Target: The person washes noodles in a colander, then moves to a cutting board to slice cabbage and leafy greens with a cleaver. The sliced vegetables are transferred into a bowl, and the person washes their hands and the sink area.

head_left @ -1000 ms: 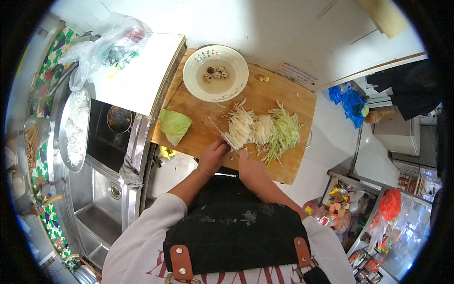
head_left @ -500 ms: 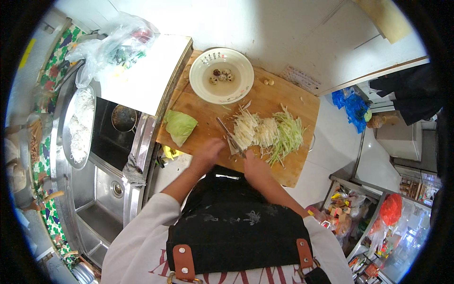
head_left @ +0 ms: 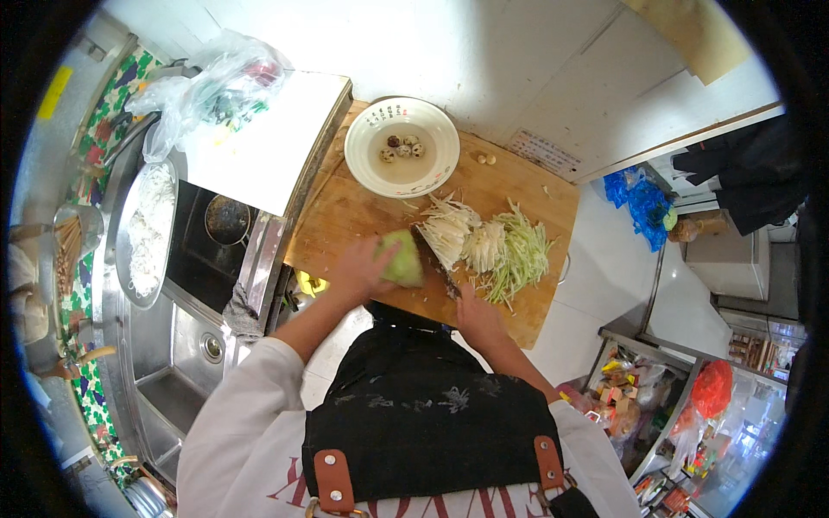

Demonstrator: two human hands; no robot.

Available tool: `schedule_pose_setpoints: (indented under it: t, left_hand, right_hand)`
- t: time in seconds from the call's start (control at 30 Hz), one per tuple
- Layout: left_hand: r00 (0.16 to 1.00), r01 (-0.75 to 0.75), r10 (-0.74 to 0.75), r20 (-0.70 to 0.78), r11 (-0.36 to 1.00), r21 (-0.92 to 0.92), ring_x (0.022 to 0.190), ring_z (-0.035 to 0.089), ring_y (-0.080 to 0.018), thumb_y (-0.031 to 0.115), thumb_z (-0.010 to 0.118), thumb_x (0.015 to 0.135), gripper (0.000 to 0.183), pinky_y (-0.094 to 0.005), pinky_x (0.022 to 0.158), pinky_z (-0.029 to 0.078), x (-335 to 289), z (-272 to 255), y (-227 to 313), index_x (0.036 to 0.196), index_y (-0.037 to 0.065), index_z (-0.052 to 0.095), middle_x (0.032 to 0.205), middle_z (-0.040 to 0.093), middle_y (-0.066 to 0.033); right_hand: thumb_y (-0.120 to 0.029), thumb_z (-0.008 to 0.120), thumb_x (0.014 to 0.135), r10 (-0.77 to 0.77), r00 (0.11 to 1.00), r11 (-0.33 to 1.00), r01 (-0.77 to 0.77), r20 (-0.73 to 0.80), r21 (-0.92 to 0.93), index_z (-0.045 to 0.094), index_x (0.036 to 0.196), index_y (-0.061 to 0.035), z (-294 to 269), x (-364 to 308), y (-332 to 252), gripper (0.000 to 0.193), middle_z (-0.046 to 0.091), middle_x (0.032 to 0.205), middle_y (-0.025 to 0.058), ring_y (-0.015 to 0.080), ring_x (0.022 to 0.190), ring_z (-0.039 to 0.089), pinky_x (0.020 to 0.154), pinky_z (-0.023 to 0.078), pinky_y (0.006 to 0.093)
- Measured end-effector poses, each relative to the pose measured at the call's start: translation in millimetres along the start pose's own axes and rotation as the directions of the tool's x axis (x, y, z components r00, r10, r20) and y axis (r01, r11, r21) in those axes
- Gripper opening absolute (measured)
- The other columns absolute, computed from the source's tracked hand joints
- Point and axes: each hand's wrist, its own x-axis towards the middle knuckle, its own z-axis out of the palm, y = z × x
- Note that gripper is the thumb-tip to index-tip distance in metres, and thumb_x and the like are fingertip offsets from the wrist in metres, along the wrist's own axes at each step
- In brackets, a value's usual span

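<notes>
My left hand [head_left: 357, 269] is closed around a pale green cabbage wedge [head_left: 401, 261] on the wooden cutting board [head_left: 332, 217]; motion slightly blurs both. My right hand [head_left: 479, 318] grips the handle of a kitchen knife [head_left: 434, 262]. Its blade slants over the board, just right of the wedge. Beyond the blade lies shredded cabbage [head_left: 521, 253], whitish on the left and greener on the right. At the board's far side stands a cream bowl [head_left: 358, 151] with several speckled quail eggs [head_left: 404, 147] in it.
Left of the board is a white counter [head_left: 259, 138] bearing a clear plastic bag [head_left: 207, 86]. Nearer lie a metal sink [head_left: 186, 401] and an oval tray [head_left: 131, 281] of white shreds. A white wall rises behind. Crowded shelves [head_left: 617, 414] stand at right.
My left hand has taken hold of the cabbage wedge and brought it right, beside the knife. The right hand and knife have shifted slightly right and nearer to me.
</notes>
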Motion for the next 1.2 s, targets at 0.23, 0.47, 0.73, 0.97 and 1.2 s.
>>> schedule_pose_setpoints:
  t: [0.23, 0.47, 0.73, 0.97, 1.2]
  left_hand:
    - [0.949, -0.11, 0.099, -0.3, 0.994, -0.02, 0.104, 0.052, -0.0305, 0.025, 0.069, 0.072, 0.049, -0.0409, 0.085, 0.044, -7.3, 25.1, 49.3, 0.114, 0.003, 0.056, 0.11, 0.054, -0.0134]
    - [0.94, -0.251, 0.223, -0.257, 0.964, -0.083, 0.107, 0.052, -0.0272, 0.01, 0.053, 0.075, 0.03, -0.0365, 0.087, 0.045, 1.6, 37.3, 40.0, 0.103, 0.004, 0.06, 0.109, 0.057, -0.0089]
    - [0.958, -0.218, 0.187, -0.218, 0.967, -0.131, 0.108, 0.051, -0.0274, 0.01, 0.052, 0.076, 0.032, -0.0363, 0.091, 0.044, -1.0, 39.2, 41.6, 0.106, 0.003, 0.058, 0.11, 0.056, -0.0107]
    - [0.926, -0.221, 0.186, -0.327, 0.973, -0.071, 0.106, 0.052, -0.0269, 0.01, 0.052, 0.076, 0.029, -0.0365, 0.089, 0.044, -3.9, 45.0, 42.9, 0.104, 0.004, 0.059, 0.109, 0.057, -0.0106]
    - [0.915, -0.21, 0.172, -0.366, 0.976, -0.065, 0.105, 0.053, -0.0285, 0.009, 0.054, 0.074, 0.028, -0.0368, 0.087, 0.046, -4.3, 46.8, 41.5, 0.1, 0.004, 0.06, 0.107, 0.057, -0.011]
  right_hand:
    - [-0.018, 0.034, 0.093, -0.01, 1.0, 0.998, 0.009, -0.02, -0.063, 0.039, 0.102, -0.0027, -12.0, -9.4, -21.1, 0.018, 0.062, 0.082, 0.0273, 0.0461, 0.074, 0.061, 0.066, 0.046, 0.0548]
    - [-0.012, 0.036, 0.09, -0.05, 0.999, 0.998, 0.05, 0.009, -0.027, 0.043, 0.099, -0.0005, -27.4, -32.0, -38.6, 0.016, 0.061, 0.093, 0.0273, 0.0451, 0.086, 0.061, 0.073, 0.048, 0.053]
    - [-0.012, 0.037, 0.091, -0.002, 0.999, 0.991, 0.01, 0.055, -0.136, 0.044, 0.104, -0.001, -14.5, -2.5, -47.3, 0.018, 0.063, 0.096, 0.025, 0.0429, 0.087, 0.063, 0.073, 0.05, 0.0515]
    - [-0.012, 0.036, 0.091, 0.037, 0.992, 0.989, -0.018, 0.123, -0.148, 0.044, 0.105, -0.0007, -17.2, -6.4, -51.4, 0.019, 0.064, 0.094, 0.025, 0.0418, 0.085, 0.064, 0.072, 0.05, 0.0521]
    - [-0.011, 0.036, 0.09, -0.058, 0.997, 0.967, 0.069, 0.051, -0.247, 0.044, 0.102, 0.0001, -9.5, -4.4, -50.6, 0.018, 0.063, 0.09, 0.0266, 0.0415, 0.083, 0.063, 0.072, 0.048, 0.0525]
